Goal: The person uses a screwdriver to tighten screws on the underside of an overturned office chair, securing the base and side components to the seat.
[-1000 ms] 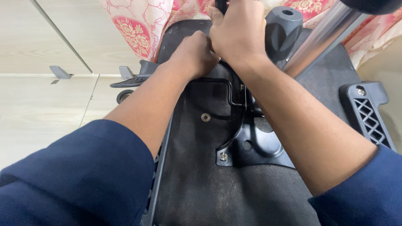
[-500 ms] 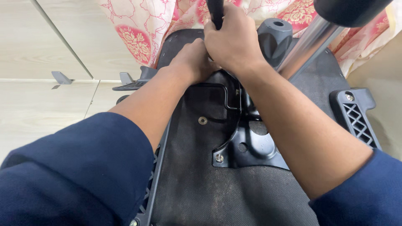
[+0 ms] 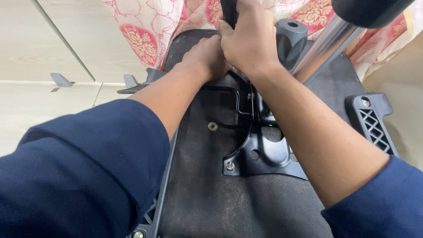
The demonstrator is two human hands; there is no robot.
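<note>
Two bare hands met at the far end of an upturned office chair seat (image 3: 211, 194), its black fabric underside facing up toward the camera. The right hand (image 3: 251, 42) was closed around a dark upright handle (image 3: 228, 11) at the top edge of the view, fingers wrapped tight, apparently to bear on it from above. The left hand (image 3: 205, 57) sat just beside and touching it, fingers curled down against the black metal mechanism plate (image 3: 264, 152), seemingly steadying that part; whether its grip actually held anything could not be told, since the fingertips were hidden. The plate lay bolted to the seat underside, with one screw (image 3: 229, 166) showing at its near corner. A chrome gas cylinder (image 3: 324, 46) slanted away to the upper right, next to a round black knob (image 3: 291, 37). Patterned pink cloth (image 3: 145, 31) hung behind, and a black armrest bracket (image 3: 372, 121) stood at the right edge.
</note>
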